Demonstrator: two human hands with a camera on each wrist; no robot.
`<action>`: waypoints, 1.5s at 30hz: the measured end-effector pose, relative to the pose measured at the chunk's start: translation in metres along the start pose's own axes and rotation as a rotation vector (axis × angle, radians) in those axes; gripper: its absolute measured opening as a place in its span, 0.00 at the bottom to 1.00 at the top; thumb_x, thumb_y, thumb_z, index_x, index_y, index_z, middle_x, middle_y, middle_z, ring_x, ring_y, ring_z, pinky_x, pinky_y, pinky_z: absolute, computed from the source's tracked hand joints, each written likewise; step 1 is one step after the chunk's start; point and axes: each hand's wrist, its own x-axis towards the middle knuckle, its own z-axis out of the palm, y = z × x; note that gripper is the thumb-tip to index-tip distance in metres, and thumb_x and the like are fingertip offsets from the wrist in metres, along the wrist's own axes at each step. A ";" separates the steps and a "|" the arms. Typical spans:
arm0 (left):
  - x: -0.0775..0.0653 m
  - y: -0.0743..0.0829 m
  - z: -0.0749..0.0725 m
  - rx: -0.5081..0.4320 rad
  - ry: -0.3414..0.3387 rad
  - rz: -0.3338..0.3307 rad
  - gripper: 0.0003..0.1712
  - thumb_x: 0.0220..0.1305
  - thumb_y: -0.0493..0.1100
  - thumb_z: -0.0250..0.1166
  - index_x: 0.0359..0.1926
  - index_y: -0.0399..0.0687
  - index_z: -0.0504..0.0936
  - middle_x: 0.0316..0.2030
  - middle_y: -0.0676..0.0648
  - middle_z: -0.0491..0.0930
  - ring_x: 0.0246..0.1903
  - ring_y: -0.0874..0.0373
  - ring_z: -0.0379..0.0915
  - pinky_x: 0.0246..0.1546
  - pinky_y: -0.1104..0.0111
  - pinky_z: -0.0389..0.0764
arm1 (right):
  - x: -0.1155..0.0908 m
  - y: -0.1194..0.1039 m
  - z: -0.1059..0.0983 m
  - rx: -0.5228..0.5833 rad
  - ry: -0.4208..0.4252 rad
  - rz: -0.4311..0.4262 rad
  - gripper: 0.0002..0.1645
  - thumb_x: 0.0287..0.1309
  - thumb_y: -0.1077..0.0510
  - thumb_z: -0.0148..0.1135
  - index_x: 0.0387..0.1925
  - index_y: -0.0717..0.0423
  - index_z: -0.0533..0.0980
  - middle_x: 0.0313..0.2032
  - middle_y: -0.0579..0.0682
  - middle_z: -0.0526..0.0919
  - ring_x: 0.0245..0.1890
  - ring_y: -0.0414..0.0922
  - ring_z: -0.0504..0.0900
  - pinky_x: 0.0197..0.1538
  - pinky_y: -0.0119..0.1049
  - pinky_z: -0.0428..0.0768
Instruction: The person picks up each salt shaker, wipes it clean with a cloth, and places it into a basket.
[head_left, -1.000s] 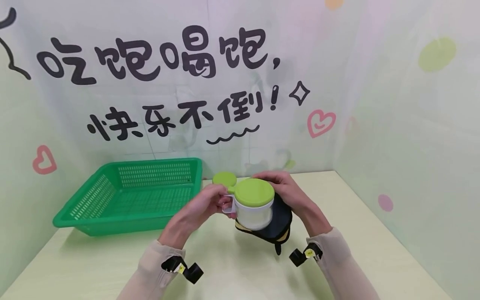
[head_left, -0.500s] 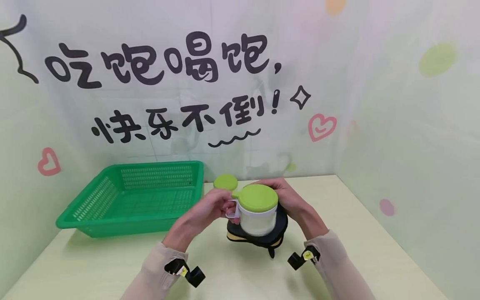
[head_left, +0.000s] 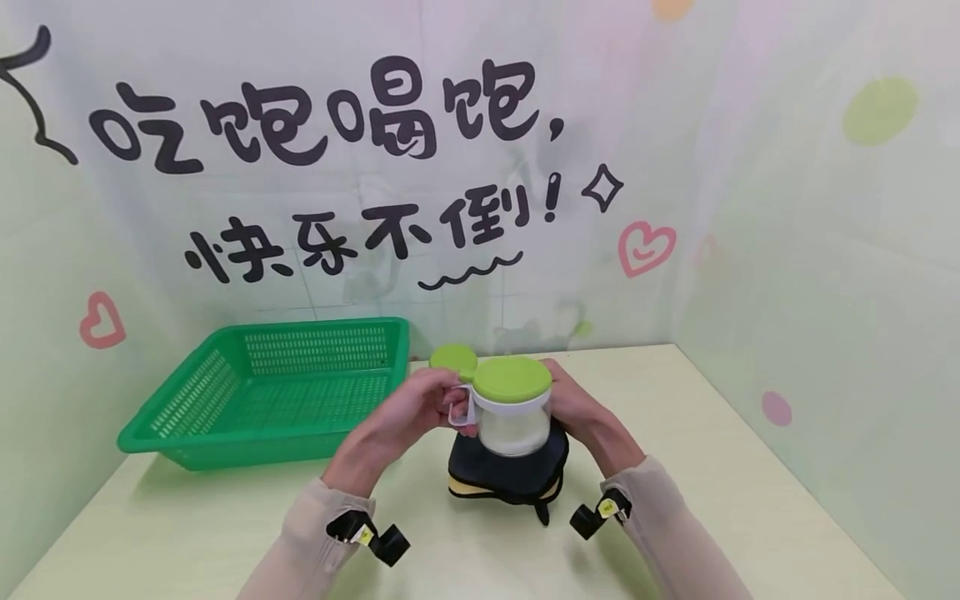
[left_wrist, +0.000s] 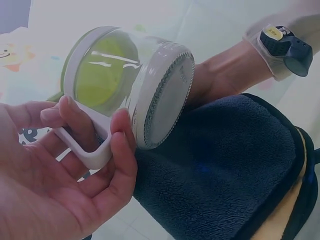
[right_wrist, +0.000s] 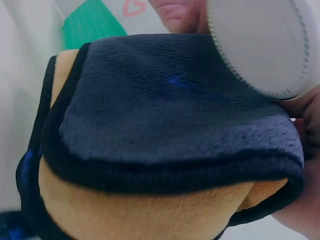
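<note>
- Cup (head_left: 512,410) with a green lid (head_left: 512,378), white and see-through, is held above the near middle of the table (head_left: 735,467), over a folded dark cloth (head_left: 504,472).
- Table, pale, carries a green basket (head_left: 270,392) at far left; only the head view shows both.
- Cloth lies folded with a tan layer beneath; the right wrist view shows that tan underside and the black edging up close, and the cup's ridged white base (right_wrist: 267,47) just above the dark pile.
- Left hand (head_left: 417,406) grips the cup's white handle (left_wrist: 90,152): the left wrist view shows the thumb over it and the fingers (left_wrist: 122,150) curled under, which the head view hides.
- Right hand (head_left: 572,402) sits behind the cup on its right side, touching the cloth's far edge; whether it pinches cloth or cup I cannot tell.
- Second green lid (head_left: 453,358) sits just behind the cup, seen in the head view alone.
</note>
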 end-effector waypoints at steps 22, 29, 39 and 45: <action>-0.010 0.010 -0.014 -0.019 0.085 0.048 0.19 0.70 0.43 0.43 0.20 0.43 0.58 0.21 0.49 0.65 0.24 0.52 0.67 0.40 0.57 0.79 | -0.004 -0.011 -0.024 -0.099 0.018 0.043 0.20 0.62 0.57 0.60 0.54 0.60 0.78 0.50 0.52 0.84 0.53 0.41 0.80 0.55 0.33 0.77; -0.018 0.014 -0.011 0.039 0.133 0.078 0.19 0.69 0.44 0.45 0.21 0.41 0.58 0.20 0.49 0.67 0.25 0.50 0.71 0.39 0.58 0.78 | -0.016 -0.030 -0.035 -0.077 0.061 -0.012 0.21 0.64 0.57 0.59 0.56 0.62 0.77 0.51 0.47 0.84 0.52 0.40 0.81 0.53 0.31 0.78; -0.042 0.026 -0.033 0.092 0.324 0.083 0.19 0.71 0.45 0.46 0.21 0.45 0.63 0.21 0.50 0.68 0.27 0.53 0.73 0.45 0.57 0.79 | -0.022 -0.038 -0.047 -0.151 0.193 -0.138 0.10 0.68 0.60 0.51 0.40 0.62 0.77 0.45 0.45 0.82 0.51 0.44 0.79 0.55 0.31 0.75; -0.075 0.043 -0.077 0.156 0.471 0.039 0.17 0.72 0.44 0.47 0.24 0.46 0.68 0.24 0.51 0.70 0.27 0.56 0.73 0.48 0.58 0.81 | -0.019 -0.040 -0.046 -0.213 0.183 -0.096 0.16 0.69 0.59 0.49 0.48 0.61 0.81 0.51 0.49 0.82 0.59 0.41 0.76 0.60 0.29 0.72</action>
